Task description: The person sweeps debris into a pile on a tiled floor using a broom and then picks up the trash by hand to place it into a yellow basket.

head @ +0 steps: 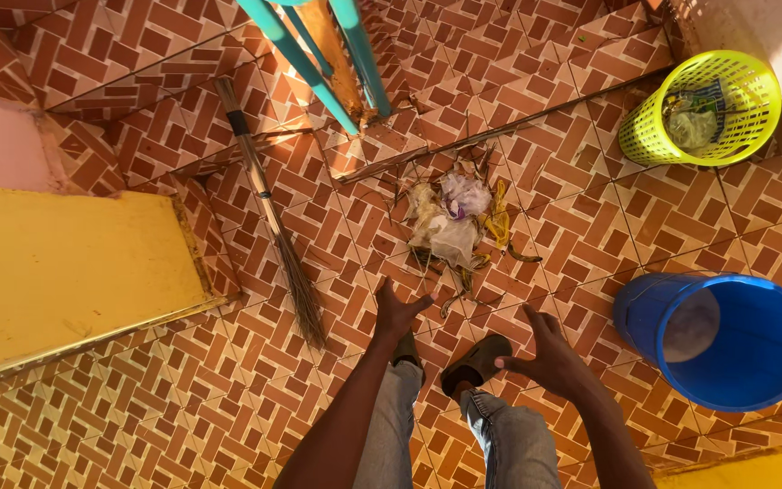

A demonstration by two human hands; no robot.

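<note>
A floor [590, 235] of orange and brown patterned tiles fills the view, with a broad yellow slab [65, 272] lying along the person's left and a step edge crossing the upper part. On the right stands a blue bucket [726, 340], upright and open, with something pale and round showing inside it; further up the right side a yellow-green mesh basket [653, 136] holds crumpled wrappers. Teal legs [319, 63] of some piece of furniture come down at the top centre. A straw broom [269, 213] lies aslant on the tiles left of centre, its bristles pointing toward the person and its handle toward the step. In the middle of the floor, just ahead of the feet, sits a swept-up rubbish pile [452, 222] of pale plastic bags, yellow scraps, twigs and dry leaves. The person stands in grey trousers and dark sandals [477, 360], both arms stretched down and forward. The left hand [397, 312] is open with fingers spread, holding nothing, nearest the lower edge of the pile but apart from it. The right hand [549, 353] is likewise open and empty, fingers loosely curved, hovering over the tiles between the pile and the bucket
</note>
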